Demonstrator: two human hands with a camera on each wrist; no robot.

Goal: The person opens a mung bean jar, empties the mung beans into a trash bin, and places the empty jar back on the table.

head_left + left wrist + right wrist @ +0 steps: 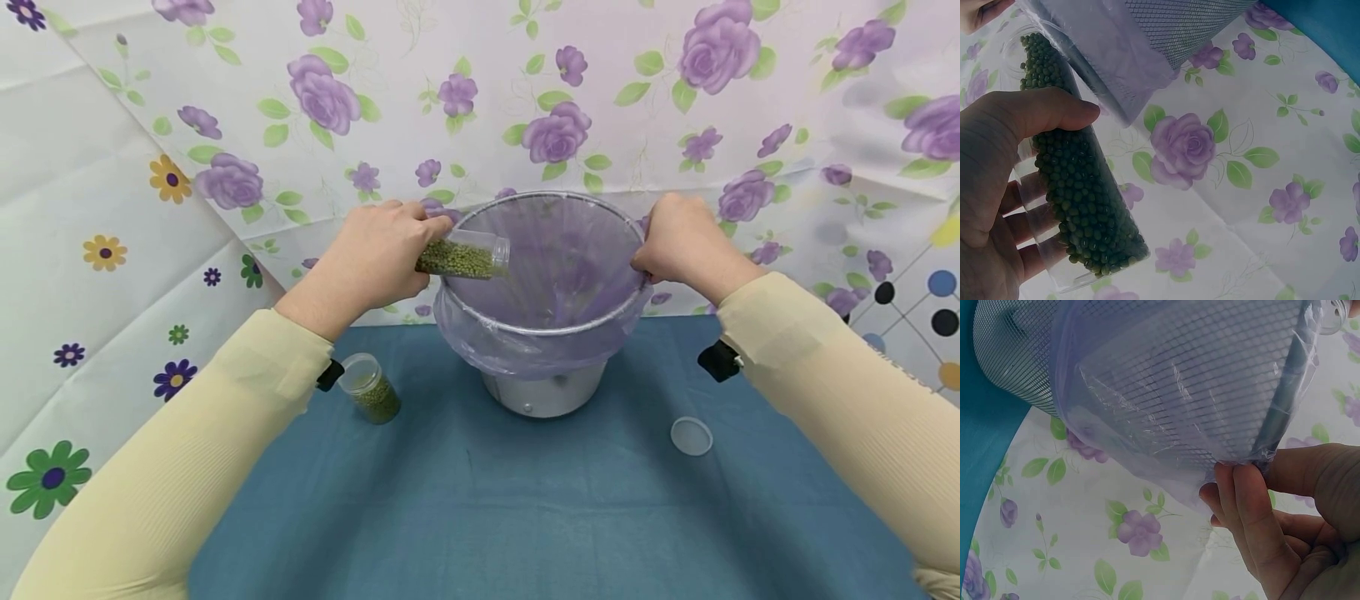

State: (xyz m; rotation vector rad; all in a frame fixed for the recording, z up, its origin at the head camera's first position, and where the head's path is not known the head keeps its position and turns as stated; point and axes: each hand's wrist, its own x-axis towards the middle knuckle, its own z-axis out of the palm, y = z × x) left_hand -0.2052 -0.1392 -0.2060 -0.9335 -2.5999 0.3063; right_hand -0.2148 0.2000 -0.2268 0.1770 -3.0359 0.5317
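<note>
A mesh trash bin stands on the table, lined with a purple plastic bag folded over its rim. My left hand grips a clear plastic jar of green mung beans, tilted nearly level with its uncapped mouth over the bin's left rim. In the left wrist view the thumb lies across the jar, and the beans lie along its lower side. My right hand pinches the bag and rim at the bin's right side. The right wrist view shows thumb and fingers on the bag's edge.
A second clear jar with green beans stands on the blue tablecloth left of the bin. A round translucent lid lies to the bin's right. Behind the bin hangs a white cloth with purple flowers.
</note>
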